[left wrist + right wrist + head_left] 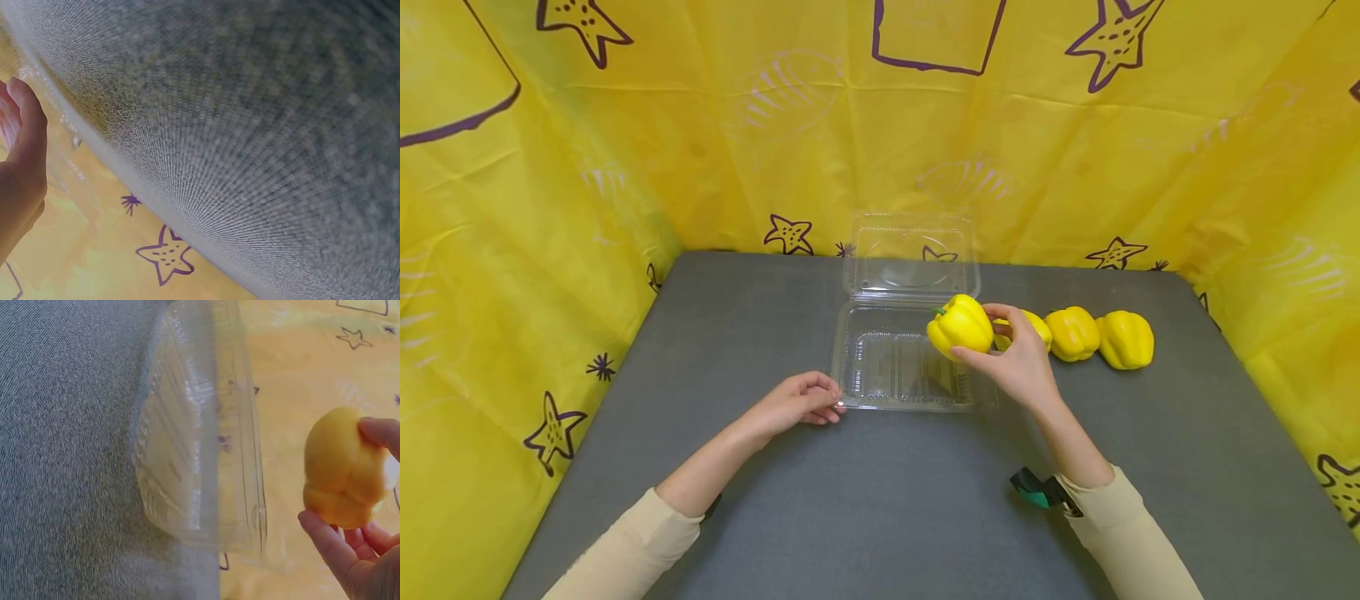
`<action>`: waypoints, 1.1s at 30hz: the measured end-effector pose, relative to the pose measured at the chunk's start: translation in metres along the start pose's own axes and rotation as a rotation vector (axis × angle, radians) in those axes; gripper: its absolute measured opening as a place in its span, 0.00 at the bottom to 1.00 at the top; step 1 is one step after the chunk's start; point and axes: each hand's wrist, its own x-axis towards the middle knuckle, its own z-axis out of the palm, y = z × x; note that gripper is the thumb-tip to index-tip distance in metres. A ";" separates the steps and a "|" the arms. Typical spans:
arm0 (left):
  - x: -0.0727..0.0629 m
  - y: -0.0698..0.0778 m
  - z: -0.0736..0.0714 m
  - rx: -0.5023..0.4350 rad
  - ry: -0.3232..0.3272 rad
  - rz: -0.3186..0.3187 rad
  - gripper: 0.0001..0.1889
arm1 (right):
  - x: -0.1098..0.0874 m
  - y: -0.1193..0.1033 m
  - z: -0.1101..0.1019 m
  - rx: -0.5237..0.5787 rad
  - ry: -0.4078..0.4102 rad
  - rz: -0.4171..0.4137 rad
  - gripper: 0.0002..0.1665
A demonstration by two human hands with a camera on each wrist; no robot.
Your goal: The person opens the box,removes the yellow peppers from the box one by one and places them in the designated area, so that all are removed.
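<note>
In the head view a yellow bell pepper (959,326) with a green stem is held by my right hand (1017,354), thumb on the near side and fingers on the far side. It hangs over the right part of a clear plastic clamshell container (842,350), whose lid (912,250) stands open at the back. My left hand (801,400) pinches the container's front left corner between thumb and fingers. The right wrist view shows the same pepper (344,469) in the fingers, beside the container's clear wall (187,456).
To the right, several more yellow peppers stand in a row: one partly behind my right hand, a middle pepper (1072,334) and an end pepper (1125,340). They rest on the grey table (880,500). A yellow patterned curtain (700,125) surrounds its back and sides.
</note>
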 end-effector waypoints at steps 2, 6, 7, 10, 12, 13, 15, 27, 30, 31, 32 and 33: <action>0.000 0.000 0.000 -0.002 0.000 -0.002 0.17 | -0.001 0.002 -0.003 0.012 0.014 0.006 0.45; 0.000 0.000 0.001 -0.003 0.002 -0.007 0.17 | -0.002 0.005 -0.012 0.020 0.032 0.027 0.46; 0.000 0.000 0.000 -0.002 0.002 -0.008 0.17 | -0.003 0.005 -0.015 0.020 0.036 0.034 0.46; 0.000 -0.001 0.000 0.001 0.001 -0.006 0.17 | -0.004 0.005 -0.025 0.017 0.049 0.062 0.46; 0.001 -0.001 0.000 0.005 0.001 -0.006 0.17 | -0.005 0.005 -0.031 0.019 0.067 0.075 0.46; 0.001 -0.001 0.000 0.007 0.002 -0.007 0.17 | -0.006 0.005 -0.035 0.017 0.079 0.079 0.46; 0.000 -0.001 -0.001 0.008 0.004 -0.009 0.17 | -0.007 0.006 -0.041 0.020 0.104 0.085 0.46; 0.001 -0.002 -0.001 0.001 0.000 -0.011 0.17 | -0.010 0.024 -0.076 -0.010 0.218 0.191 0.46; 0.001 -0.002 -0.001 0.003 -0.001 -0.012 0.16 | -0.010 0.031 -0.086 -0.009 0.251 0.227 0.46; 0.001 -0.002 -0.001 0.004 -0.003 -0.011 0.16 | -0.010 0.034 -0.089 -0.005 0.265 0.241 0.46; 0.001 -0.002 -0.001 0.005 -0.003 -0.011 0.16 | -0.010 0.037 -0.092 -0.004 0.280 0.254 0.46; 0.001 -0.002 -0.001 0.006 -0.004 -0.011 0.16 | -0.010 0.039 -0.095 -0.003 0.296 0.268 0.45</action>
